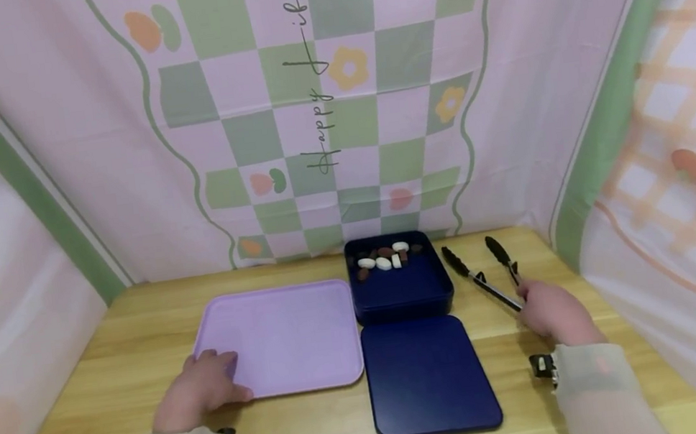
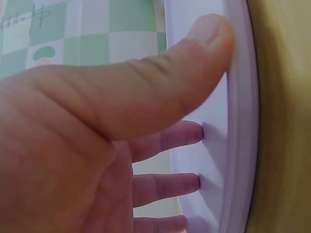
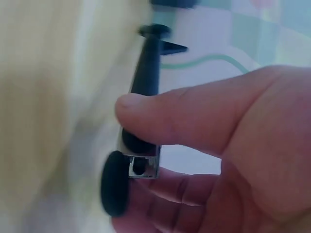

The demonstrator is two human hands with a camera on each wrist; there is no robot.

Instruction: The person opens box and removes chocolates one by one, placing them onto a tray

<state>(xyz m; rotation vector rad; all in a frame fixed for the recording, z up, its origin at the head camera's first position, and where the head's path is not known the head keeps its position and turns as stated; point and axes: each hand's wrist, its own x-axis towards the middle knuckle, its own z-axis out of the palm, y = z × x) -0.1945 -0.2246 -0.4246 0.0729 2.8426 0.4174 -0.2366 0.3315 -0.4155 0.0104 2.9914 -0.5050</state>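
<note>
My left hand (image 1: 202, 387) rests on the front left corner of a lilac tray (image 1: 291, 340). In the left wrist view, the thumb lies at the tray's rim (image 2: 243, 126) and the extended fingertips touch its surface. At the right, my right hand (image 1: 555, 311) grips a pair of tongs (image 1: 500, 295) with black tips and metal arms. Their arms are spread apart and point towards the back. The right wrist view has the thumb laid across the black handle (image 3: 146, 73), with fingers curled on the other side.
A dark blue box (image 1: 403, 295) stands between tray and tongs, holding several small white and brown pieces (image 1: 383, 263) towards its back. Its matching flat lid (image 1: 430, 381) lies in front. Behind the wooden table (image 1: 309, 432) hangs a patterned cloth (image 1: 355, 115), with more cloth at both sides.
</note>
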